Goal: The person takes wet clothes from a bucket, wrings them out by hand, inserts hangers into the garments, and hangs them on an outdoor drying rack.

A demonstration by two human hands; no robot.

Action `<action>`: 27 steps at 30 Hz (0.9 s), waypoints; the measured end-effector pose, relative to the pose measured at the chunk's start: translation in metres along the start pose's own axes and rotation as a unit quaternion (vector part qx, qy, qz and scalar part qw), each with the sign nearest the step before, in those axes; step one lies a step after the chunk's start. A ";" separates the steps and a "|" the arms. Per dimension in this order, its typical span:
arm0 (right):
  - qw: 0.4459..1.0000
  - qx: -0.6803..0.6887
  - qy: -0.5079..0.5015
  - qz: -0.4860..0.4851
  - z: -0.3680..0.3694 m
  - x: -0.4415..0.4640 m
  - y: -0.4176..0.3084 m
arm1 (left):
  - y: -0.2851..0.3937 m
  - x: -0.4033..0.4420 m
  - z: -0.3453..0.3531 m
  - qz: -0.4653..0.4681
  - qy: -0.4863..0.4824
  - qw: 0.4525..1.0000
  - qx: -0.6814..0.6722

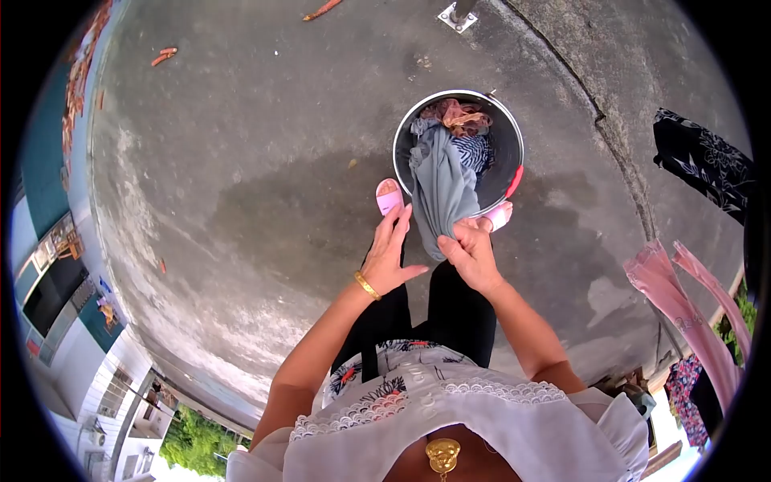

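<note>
A round metal bucket stands on the concrete in front of my feet with several pieces of clothing in it. A grey-blue garment stretches from inside the bucket over its near rim. My right hand is closed on the garment's near end. To the left of it, my left hand is open with fingers spread, near the cloth; it seems to hold nothing. Behind the garment lie a navy-and-white patterned cloth and a reddish-orange sheer cloth. The grey-blue garment's exact kind cannot be made out.
A red grip sits on the bucket's right side. Pink slippers are on my feet beside it. Pink clothing and a black patterned garment hang at the right. A metal post base is bolted to the floor.
</note>
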State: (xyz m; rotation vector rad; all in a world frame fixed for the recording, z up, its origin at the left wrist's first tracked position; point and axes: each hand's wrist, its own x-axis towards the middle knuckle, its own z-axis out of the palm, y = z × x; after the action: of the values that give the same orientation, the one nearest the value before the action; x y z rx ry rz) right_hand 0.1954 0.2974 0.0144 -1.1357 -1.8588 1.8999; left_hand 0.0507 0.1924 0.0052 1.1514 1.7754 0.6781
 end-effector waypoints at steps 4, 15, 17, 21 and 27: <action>0.992 0.112 -0.058 -0.001 -0.004 -0.020 -0.060 | 0.024 0.015 0.008 0.070 -0.010 0.997 0.010; 0.972 0.198 0.042 0.121 -0.076 -0.022 -0.061 | 0.138 0.003 -0.069 -0.131 -0.014 0.658 -0.741; 0.976 0.204 -0.049 0.059 -0.067 -0.029 -0.085 | 0.154 0.000 -0.074 -0.124 -0.009 0.674 -0.728; 0.997 0.078 -0.030 0.000 -0.040 -0.027 -0.113 | 0.175 0.003 -0.091 -0.075 -0.019 0.705 -0.705; 0.894 0.445 0.000 -0.044 -0.080 -0.040 -0.205 | 0.154 0.007 -0.147 -0.083 -0.122 0.827 -0.543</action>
State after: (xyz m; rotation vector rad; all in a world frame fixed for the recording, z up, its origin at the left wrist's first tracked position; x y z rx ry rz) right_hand 0.2070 0.3614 0.2288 -0.6975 -0.7843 2.2711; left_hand -0.0164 0.2658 0.1937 0.2575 0.9417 1.1480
